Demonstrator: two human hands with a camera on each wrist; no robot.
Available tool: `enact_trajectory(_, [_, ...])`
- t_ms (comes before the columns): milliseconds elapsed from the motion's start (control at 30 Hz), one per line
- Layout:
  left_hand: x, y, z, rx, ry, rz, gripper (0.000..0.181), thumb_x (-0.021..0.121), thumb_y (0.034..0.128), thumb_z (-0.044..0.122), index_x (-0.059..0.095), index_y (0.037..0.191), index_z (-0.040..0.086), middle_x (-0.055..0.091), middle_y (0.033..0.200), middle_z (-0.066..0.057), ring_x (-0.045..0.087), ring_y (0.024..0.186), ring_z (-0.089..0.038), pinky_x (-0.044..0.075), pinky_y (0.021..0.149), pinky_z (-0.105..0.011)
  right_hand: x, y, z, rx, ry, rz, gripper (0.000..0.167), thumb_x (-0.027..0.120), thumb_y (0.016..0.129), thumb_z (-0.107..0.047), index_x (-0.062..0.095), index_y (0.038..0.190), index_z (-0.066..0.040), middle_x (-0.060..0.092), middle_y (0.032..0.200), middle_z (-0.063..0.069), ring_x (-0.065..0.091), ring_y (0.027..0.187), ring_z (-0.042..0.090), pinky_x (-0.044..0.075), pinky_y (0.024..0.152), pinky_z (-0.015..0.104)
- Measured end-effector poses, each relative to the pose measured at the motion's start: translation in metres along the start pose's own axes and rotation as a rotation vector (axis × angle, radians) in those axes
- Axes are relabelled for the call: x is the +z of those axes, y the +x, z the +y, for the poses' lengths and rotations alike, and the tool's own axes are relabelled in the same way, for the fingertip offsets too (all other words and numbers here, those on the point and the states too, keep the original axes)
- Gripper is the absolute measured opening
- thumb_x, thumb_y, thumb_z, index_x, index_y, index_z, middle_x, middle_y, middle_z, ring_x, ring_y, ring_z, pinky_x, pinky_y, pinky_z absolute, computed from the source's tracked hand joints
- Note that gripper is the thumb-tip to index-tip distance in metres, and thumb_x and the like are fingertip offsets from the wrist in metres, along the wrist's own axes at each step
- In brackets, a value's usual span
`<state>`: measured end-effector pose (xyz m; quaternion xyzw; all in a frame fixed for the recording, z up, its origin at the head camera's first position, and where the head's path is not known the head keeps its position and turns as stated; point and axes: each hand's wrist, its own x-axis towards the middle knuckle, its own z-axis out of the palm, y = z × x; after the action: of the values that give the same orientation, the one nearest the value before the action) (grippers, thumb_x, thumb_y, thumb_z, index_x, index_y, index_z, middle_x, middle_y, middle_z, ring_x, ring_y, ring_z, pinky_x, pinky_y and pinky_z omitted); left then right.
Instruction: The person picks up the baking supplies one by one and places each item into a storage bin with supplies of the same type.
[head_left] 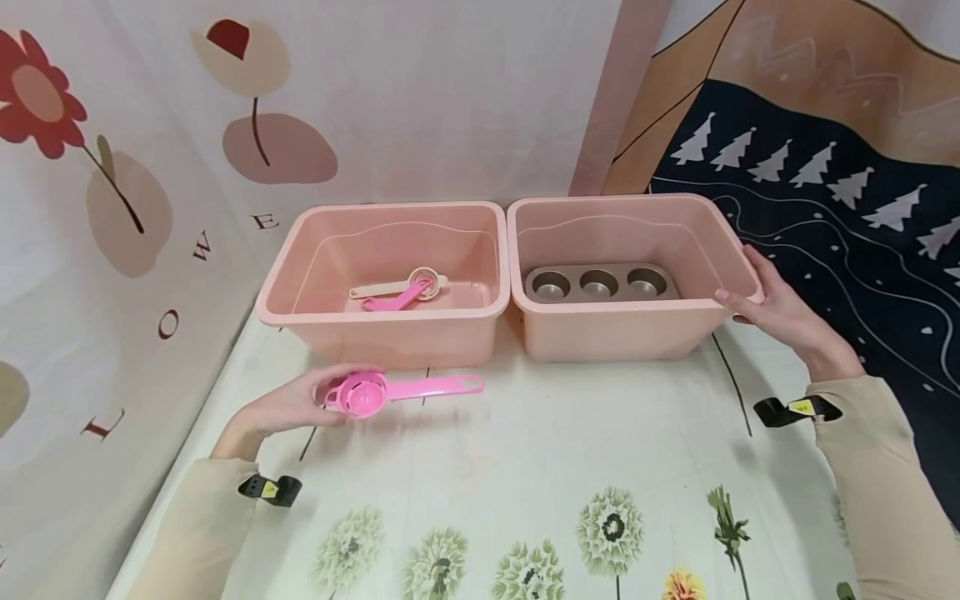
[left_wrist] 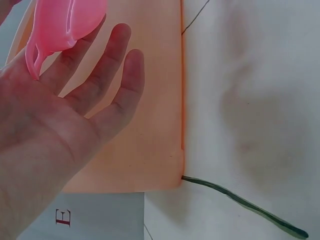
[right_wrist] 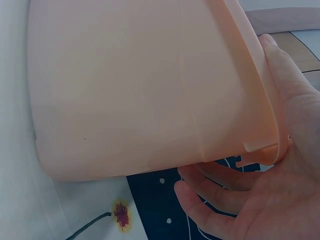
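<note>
A pink egg separator [head_left: 365, 394] with a long handle is held by my left hand [head_left: 300, 402] in front of the left pink bin [head_left: 405, 340]. The thumb and index finger pinch its round end, and the handle points right. In the left wrist view the other fingers [left_wrist: 107, 80] spread away from the egg separator [left_wrist: 70, 22]. My right hand [head_left: 795, 321] grips the near right corner of the right pink bin [head_left: 615, 333]. In the right wrist view its thumb [right_wrist: 287, 70] lies along the rim, and the other fingers are below the bin's edge.
Inside the left bin lie a cream-coloured separator-like tool [head_left: 378, 289] and a pink one [head_left: 393, 300], overlapping. A brown muffin pan [head_left: 598, 283] with three visible cups sits in the right bin. The bins stand side by side on a flower-printed cloth [head_left: 525, 467], before a printed curtain [head_left: 450, 100].
</note>
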<state>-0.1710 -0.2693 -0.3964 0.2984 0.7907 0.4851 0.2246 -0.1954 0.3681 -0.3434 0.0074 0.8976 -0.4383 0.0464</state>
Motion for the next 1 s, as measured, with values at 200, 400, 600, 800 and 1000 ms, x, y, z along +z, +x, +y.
enact_trajectory(200, [-0.003,0.002,0.002,0.034,-0.006,-0.006,0.065,0.071,0.0833,0.000,0.043,0.142,0.002,0.050,0.132,-0.018,0.048,0.118,-0.010,0.046,0.089,-0.026,0.000,-0.001,-0.002,-0.003,-0.001,-0.003,0.095,0.058,0.097,-0.033,-0.017,0.152,-0.012,0.006,0.155,0.028,0.028,0.130,0.047,0.040,0.072,0.018])
enact_trajectory(400, [-0.007,0.003,0.009,0.057,-0.026,-0.003,0.064,0.069,0.0842,-0.002,0.042,0.142,-0.001,0.050,0.133,-0.018,0.047,0.119,-0.009,0.047,0.087,-0.026,0.000,0.000,-0.002,-0.006,-0.004,-0.003,0.095,0.058,0.097,-0.033,-0.017,0.152,-0.012,0.005,0.155,0.027,0.028,0.130,0.047,0.042,0.077,0.025])
enact_trajectory(600, [-0.011,0.004,0.016,0.069,-0.010,0.006,0.064,0.068,0.0848,-0.002,0.041,0.142,0.000,0.050,0.131,-0.018,0.048,0.118,-0.010,0.048,0.085,-0.027,0.000,0.001,0.001,-0.010,-0.004,-0.002,0.093,0.057,0.098,-0.032,-0.017,0.152,-0.012,0.005,0.154,0.030,0.029,0.128,0.047,0.042,0.069,0.015])
enact_trajectory(800, [-0.015,0.004,0.022,0.067,0.017,0.016,0.064,0.069,0.0852,-0.003,0.041,0.142,0.000,0.050,0.131,-0.018,0.048,0.118,-0.010,0.047,0.086,-0.025,0.000,0.001,0.002,-0.013,-0.004,-0.003,0.093,0.056,0.098,-0.031,-0.017,0.152,-0.013,0.005,0.154,0.030,0.028,0.128,0.048,0.042,0.069,0.015])
enact_trajectory(1000, [-0.020,0.004,0.030,0.081,0.028,0.016,0.063,0.068,0.0860,-0.002,0.040,0.143,0.000,0.050,0.131,-0.018,0.049,0.116,-0.010,0.049,0.083,-0.025,0.000,0.001,0.001,-0.007,0.001,0.000,0.095,0.057,0.097,-0.033,-0.017,0.152,-0.012,0.005,0.155,0.029,0.028,0.129,0.047,0.041,0.069,0.014])
